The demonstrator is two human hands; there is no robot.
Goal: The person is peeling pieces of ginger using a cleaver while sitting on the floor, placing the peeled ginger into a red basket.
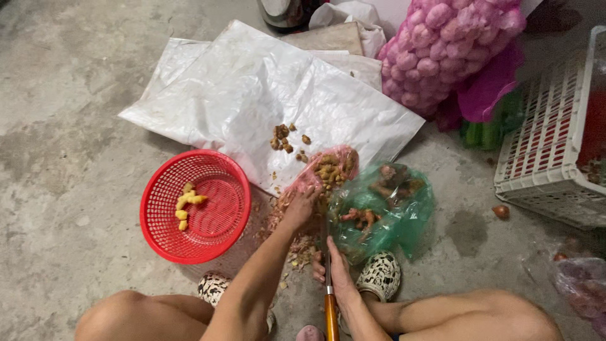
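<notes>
Bare concrete floor [69, 126], stained, carries everything: white plastic sheets [252, 95] spread at the far middle w/ a few brown scraps [283, 137] on them, red mesh basket [194, 205] just left of ctr, green plastic bag [385, 211] right of ctr. Far right edge: pink net sack of garlic [448, 50] & white slatted crate [555, 145]; a small brown bulb [500, 211] lies loose near the crate.

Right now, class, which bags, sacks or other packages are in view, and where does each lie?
Pink mesh sack of pale bulbs: top right, bulging.
Green clear plastic bag of roots: centre, before the feet.
Pink plastic bag: beside it, by the left hand.
White plastic sheets: upper centre, flat.
</notes>
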